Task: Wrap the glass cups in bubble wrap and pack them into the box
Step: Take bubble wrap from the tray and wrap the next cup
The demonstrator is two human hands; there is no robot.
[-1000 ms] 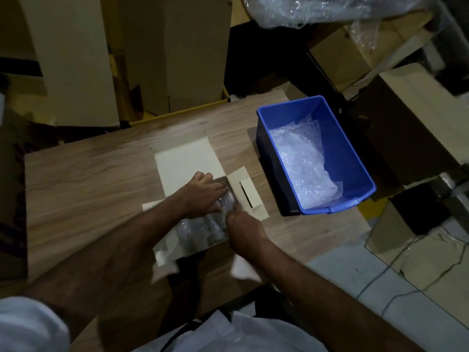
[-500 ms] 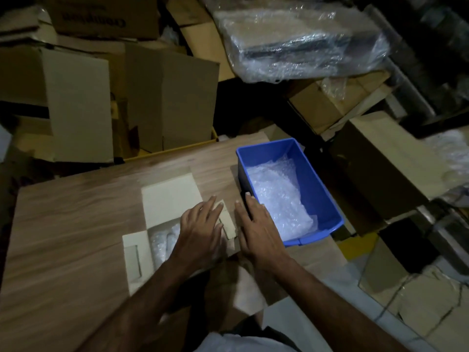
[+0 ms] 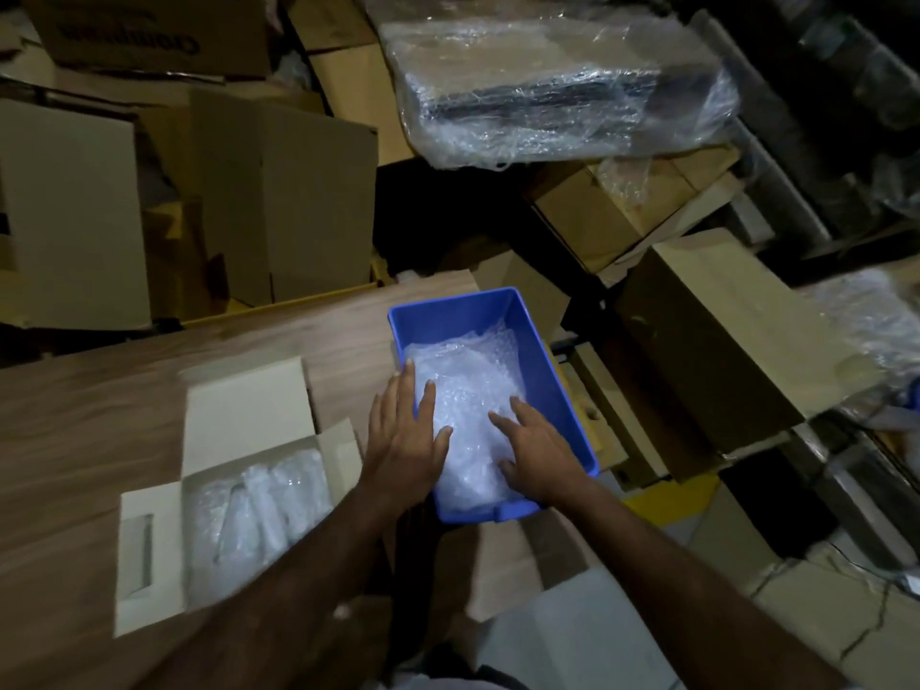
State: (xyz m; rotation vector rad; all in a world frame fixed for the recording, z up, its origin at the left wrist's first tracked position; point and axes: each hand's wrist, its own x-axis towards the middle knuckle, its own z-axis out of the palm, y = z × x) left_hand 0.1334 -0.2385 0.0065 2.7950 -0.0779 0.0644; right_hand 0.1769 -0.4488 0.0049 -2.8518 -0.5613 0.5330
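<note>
- Grip: both hands flat, fingers straight; left hand (image 3: 405,443) and right hand (image 3: 540,448) rest on bubble wrap (image 3: 468,390) in a blue bin (image 3: 547,361).
- Open cardboard box (image 3: 249,410) on the wooden tabletop (image 3: 74,415), left of the bin, holds wrapped cups (image 3: 264,500).

An open box (image 3: 239,490) lies on the tabletop (image 3: 74,420) near its front edge, wrapped cups (image 3: 259,505) inside. To its right, at the tabletop's right edge, sits a bin (image 3: 547,351) holding bubble wrap (image 3: 468,390). Cartons (image 3: 279,191) stand behind the far edge.
</note>
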